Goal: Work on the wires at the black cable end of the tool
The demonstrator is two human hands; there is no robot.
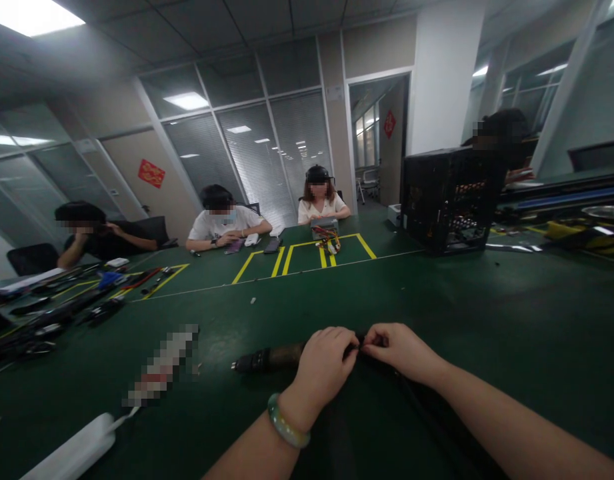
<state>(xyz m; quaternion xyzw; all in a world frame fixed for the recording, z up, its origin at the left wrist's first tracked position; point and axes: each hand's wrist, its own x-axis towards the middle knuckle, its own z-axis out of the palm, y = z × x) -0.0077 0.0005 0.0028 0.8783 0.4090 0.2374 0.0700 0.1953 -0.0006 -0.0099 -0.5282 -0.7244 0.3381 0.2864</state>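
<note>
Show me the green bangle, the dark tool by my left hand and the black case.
Green bangle (286,425), head view: on its band.
Dark tool (284,357), head view: on its brownish barrel.
Black case (443,208), head view: on its near side.

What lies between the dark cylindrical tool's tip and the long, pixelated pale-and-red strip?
In the head view, small pale scraps, too blurred to identify, lie on the green tabletop between tool and strip.

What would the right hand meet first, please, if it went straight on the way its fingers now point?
Most likely the left hand, whose fingertips lie directly ahead of those of the right hand; how far apart they are in depth is hard to tell.
</note>
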